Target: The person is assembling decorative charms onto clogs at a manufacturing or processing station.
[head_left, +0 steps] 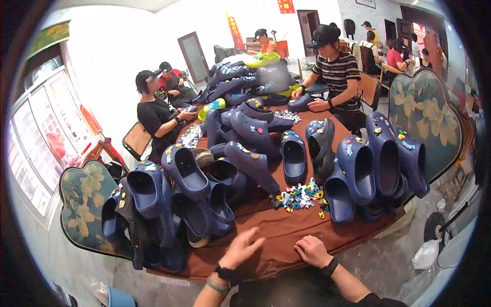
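Observation:
Above the near edge of the brown tablecloth [255,225], my left hand [244,249] is open with nothing in it, its fingers apart. My right hand [312,250] rests at the cloth's edge, fingers loosely bent, and I see nothing held. Beyond both hands lies a heap of small coloured shoe charms [302,196], mostly white, blue, yellow and black. Just behind the heap stands a navy clog [294,162] with charms on its toe, beside a dark grey clog [320,146]. Neither hand touches a shoe.
Stacked navy clogs flank me at left [186,176] and right [356,176]. More clogs [230,77] and lime-green ones [262,60] pile up farther back. Co-workers sit along both sides; one in a striped shirt [337,66] handles a clog. Floral chair backs [84,204] stand at the table's sides.

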`<state>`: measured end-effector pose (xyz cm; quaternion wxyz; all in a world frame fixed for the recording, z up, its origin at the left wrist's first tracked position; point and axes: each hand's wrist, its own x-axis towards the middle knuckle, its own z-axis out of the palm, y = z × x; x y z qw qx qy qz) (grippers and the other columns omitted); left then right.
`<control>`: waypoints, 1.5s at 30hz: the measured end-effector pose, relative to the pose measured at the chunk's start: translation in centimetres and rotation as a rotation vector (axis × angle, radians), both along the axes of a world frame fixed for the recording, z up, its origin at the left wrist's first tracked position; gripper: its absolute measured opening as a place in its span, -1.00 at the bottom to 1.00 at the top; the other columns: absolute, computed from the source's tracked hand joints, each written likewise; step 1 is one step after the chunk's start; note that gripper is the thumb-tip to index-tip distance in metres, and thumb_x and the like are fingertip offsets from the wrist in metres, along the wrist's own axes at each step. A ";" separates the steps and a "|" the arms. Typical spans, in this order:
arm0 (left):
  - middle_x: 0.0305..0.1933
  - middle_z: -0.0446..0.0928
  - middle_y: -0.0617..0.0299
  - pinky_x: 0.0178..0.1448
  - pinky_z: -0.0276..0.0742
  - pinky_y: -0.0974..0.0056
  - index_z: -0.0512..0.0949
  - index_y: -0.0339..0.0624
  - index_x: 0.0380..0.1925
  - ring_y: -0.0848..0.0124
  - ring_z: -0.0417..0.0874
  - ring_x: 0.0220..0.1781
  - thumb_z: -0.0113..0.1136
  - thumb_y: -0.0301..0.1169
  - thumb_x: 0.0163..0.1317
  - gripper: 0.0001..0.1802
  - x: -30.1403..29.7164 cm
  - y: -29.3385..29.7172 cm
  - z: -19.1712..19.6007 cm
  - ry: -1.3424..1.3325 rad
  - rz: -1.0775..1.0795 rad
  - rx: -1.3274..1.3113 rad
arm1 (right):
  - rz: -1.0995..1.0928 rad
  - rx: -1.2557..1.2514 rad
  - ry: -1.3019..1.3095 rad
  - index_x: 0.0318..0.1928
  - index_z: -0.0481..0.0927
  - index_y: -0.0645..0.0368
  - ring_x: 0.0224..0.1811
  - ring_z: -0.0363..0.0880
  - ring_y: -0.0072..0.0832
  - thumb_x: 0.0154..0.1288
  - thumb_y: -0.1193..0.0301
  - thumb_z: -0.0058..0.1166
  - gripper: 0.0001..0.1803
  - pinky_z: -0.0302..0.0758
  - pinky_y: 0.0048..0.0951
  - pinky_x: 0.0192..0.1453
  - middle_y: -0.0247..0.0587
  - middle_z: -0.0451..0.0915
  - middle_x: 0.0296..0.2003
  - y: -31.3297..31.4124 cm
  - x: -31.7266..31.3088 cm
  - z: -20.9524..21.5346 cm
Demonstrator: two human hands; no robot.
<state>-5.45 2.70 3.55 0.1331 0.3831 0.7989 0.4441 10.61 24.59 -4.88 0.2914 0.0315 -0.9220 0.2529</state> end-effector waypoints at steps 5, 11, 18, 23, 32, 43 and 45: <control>0.11 0.53 -0.16 0.26 0.42 0.11 0.48 -0.39 0.10 -0.01 0.51 0.19 0.31 -0.16 0.20 -0.40 -4.8 2.7 1.0 0.264 -0.018 0.015 | -0.004 0.005 0.003 -0.35 0.55 0.12 -0.34 0.52 -0.21 0.16 0.39 0.24 -0.87 0.49 -0.26 -0.23 -0.17 0.50 -0.43 0.2 0.1 0.0; 0.26 0.37 -0.16 0.36 0.26 0.03 0.36 -0.32 0.23 -0.03 0.33 0.34 0.28 -0.03 0.19 -0.25 -7.2 6.2 -0.4 0.337 0.050 -0.105 | -0.005 -0.009 -0.005 -0.38 0.56 0.11 -0.35 0.52 -0.23 0.12 0.41 0.26 -0.87 0.49 -0.27 -0.24 -0.19 0.50 -0.45 0.2 0.2 0.1; 0.33 0.27 -0.20 0.43 0.12 -0.06 0.31 -0.27 0.28 -0.10 0.19 0.43 0.23 0.01 0.22 -0.23 -5.2 7.6 -1.1 0.368 -0.078 -0.286 | 0.016 -0.021 -0.037 -0.33 0.55 0.13 -0.32 0.51 -0.22 0.19 0.38 0.21 -0.87 0.48 -0.25 -0.22 -0.19 0.49 -0.42 0.1 0.3 0.3; 0.32 0.30 -0.14 0.41 0.15 -0.08 0.33 -0.28 0.25 -0.13 0.19 0.43 0.21 0.03 0.24 -0.25 -1.3 3.0 -1.7 0.401 -0.233 -0.359 | 0.025 -0.031 -0.040 -0.31 0.55 0.14 -0.31 0.51 -0.22 0.20 0.39 0.20 -0.87 0.47 -0.25 -0.22 -0.19 0.49 -0.41 0.2 0.3 0.3; 0.01 0.59 -0.02 0.13 0.50 0.20 0.52 -0.32 0.05 0.14 0.61 0.07 0.30 -0.31 0.20 -0.54 1.1 -9.5 -4.4 0.032 0.156 -0.018 | 0.293 0.258 -0.352 -0.22 0.53 0.13 -0.28 0.57 -0.20 0.16 0.40 0.12 -0.83 0.50 -0.22 -0.23 -0.20 0.55 -0.37 6.6 2.4 5.3; -0.31 0.68 0.13 -0.19 0.58 0.36 0.61 -0.36 -0.11 0.47 0.67 -0.34 0.16 -0.49 0.29 -0.78 1.2 -17.2 -8.1 -0.185 0.640 0.344 | 0.058 0.896 -0.720 -0.31 0.59 0.11 -0.29 0.60 -0.16 0.14 0.27 0.23 -0.79 0.52 -0.18 -0.21 -0.15 0.57 -0.42 10.1 -4.3 34.7; -0.38 0.67 0.10 -0.28 0.55 0.38 0.62 -0.39 -0.13 0.48 0.63 -0.47 0.21 -0.48 0.28 -0.78 1.1 -18.0 -7.5 -0.239 0.729 0.362 | -0.093 0.882 -0.916 -0.32 0.60 0.14 -0.28 0.60 -0.11 0.17 0.23 0.21 -0.76 0.53 -0.19 -0.20 -0.12 0.60 -0.40 9.3 -8.5 39.2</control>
